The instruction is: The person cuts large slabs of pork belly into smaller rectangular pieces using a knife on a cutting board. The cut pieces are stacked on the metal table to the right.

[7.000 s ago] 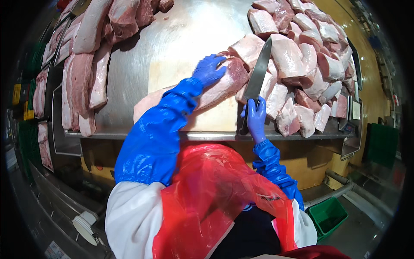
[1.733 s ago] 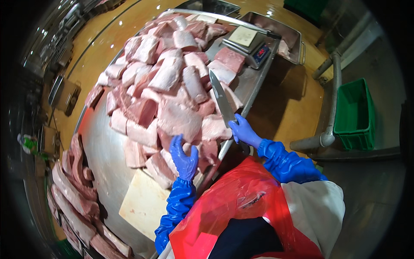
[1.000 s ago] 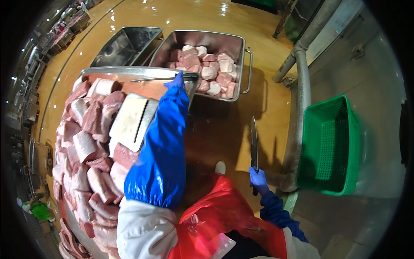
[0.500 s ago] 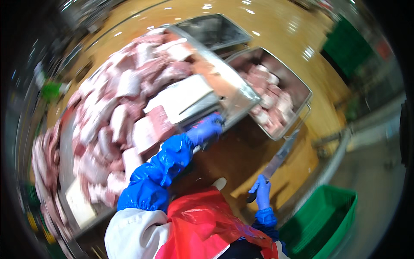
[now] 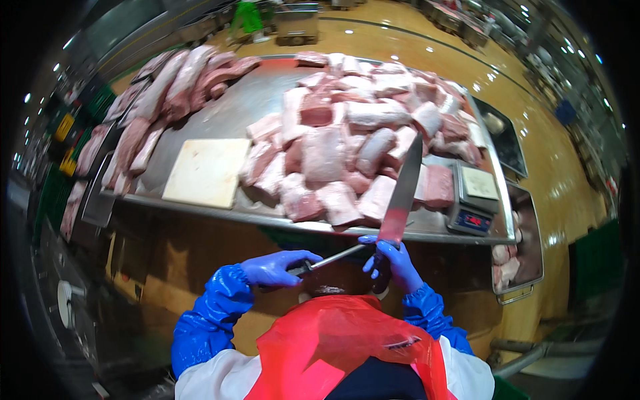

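My left hand (image 5: 277, 269), in a blue glove, is closed around the dark handle of a sharpening steel (image 5: 340, 255). Its thin rod slants up to the right, and the tip reaches the knife near its handle; whether they touch I cannot tell. My right hand (image 5: 401, 265), gloved as well, grips the dark handle of a long, broad knife (image 5: 403, 193). The blade points up and away, over the table's near edge. Beyond it lie many chunks of pale pink meat (image 5: 323, 153) heaped on a metal table (image 5: 230, 123).
A white cutting board (image 5: 207, 172) lies at the table's near left, with long meat slabs (image 5: 180, 83) behind it. At the right end stands a scale (image 5: 472, 217). A metal bin (image 5: 529, 263) holding meat is beyond that end. Farther back, a person in green (image 5: 248, 19) is partly visible.
My view has swung left to face the table. The left hand has left the scale's side and now holds the steel before me. The right hand has brought the knife up beside it.
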A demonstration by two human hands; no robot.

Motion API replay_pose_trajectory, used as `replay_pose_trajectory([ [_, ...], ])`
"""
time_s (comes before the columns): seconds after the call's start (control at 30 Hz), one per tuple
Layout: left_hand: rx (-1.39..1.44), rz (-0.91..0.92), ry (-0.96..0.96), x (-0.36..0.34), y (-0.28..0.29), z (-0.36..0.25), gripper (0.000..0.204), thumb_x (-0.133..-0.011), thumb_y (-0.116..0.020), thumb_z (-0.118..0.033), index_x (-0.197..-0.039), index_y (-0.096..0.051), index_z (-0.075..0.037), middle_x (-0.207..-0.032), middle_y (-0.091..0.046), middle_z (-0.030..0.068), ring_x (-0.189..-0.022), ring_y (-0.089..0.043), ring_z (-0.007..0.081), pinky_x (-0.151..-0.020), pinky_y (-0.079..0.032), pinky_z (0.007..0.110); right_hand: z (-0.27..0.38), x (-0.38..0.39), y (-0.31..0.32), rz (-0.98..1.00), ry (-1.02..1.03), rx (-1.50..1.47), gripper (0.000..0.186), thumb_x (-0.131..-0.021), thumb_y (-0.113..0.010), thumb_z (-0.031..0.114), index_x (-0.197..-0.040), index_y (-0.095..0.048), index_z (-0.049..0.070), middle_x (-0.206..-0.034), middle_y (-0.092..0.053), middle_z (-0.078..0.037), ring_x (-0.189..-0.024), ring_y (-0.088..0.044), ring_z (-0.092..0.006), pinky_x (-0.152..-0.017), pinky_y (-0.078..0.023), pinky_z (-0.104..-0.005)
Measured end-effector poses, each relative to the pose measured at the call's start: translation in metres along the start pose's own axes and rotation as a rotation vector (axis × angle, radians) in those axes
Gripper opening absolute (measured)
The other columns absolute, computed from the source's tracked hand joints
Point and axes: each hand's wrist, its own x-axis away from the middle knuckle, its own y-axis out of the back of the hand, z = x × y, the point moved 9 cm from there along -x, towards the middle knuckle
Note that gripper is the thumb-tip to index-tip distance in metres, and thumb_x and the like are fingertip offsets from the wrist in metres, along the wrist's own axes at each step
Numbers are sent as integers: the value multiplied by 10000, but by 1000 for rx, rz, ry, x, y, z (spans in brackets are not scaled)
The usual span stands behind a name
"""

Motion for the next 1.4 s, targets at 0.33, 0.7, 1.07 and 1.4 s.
replay_pose_trajectory([
  [0.33,605,-498,-65,279,62,63,894,-773,-766,-152,-1537,-304,-129,-1073,-566,78,-853,-557,125,-780,-483,261,-19,-182,-307,384,6,-17,301,-987,-525,255,-1029,-654,-13,-925,-695,-121,-732,-679,-199,-548,-557,-322],
  [0.7,209,-1624,-497,455,238,87,733,-739,-871,-273,-1346,-506,-85,-1061,-605,29,-921,-584,113,-871,-489,294,-49,-373,-514,249,-3,-139,238,-936,-551,247,-833,-583,35,-816,-619,-99,-660,-610,-187,-528,-568,-318],
  [1.07,-446,-1846,-1132,639,348,35,120,-899,-689,-139,-932,-589,-82,-721,-603,40,-644,-590,183,-725,-508,380,-82,-510,-706,681,72,525,291,-972,-562,273,-908,-642,1,-702,-599,-49,-546,-594,-146,-518,-499,-288],
  [1.4,-931,-1354,-868,686,426,39,246,-621,-819,-90,-694,-587,-131,-595,-493,33,-518,-545,249,-485,-411,351,-34,-477,-924,997,226,658,758,-922,-421,731,-734,-605,21,-593,-481,0,-551,-452,-101,-526,-388,-288],
])
